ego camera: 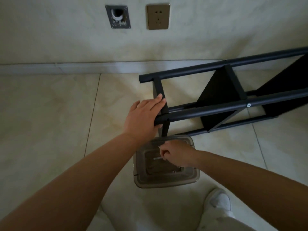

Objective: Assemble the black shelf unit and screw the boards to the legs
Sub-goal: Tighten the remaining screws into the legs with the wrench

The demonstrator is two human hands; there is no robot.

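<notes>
Shelf unit lay on its side on tiled floor, near wall. Left hand: fingers straight, pressed on end board, palm at leg tube. Right hand: fingers curled, pinched small screw over clear container. Risk, as I judge: screw could slip from pinch; frame could roll if left hand released pressure.

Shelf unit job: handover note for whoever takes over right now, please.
Left hand: fingers flat on the end board, steadying the shelf unit, which lies on its side on the floor.
Right hand: over the clear plastic tray, pinching a screw.
Done: one screw head shows at the middle board.
Left: the hole by the end board looks empty; drive the screw there.
</notes>
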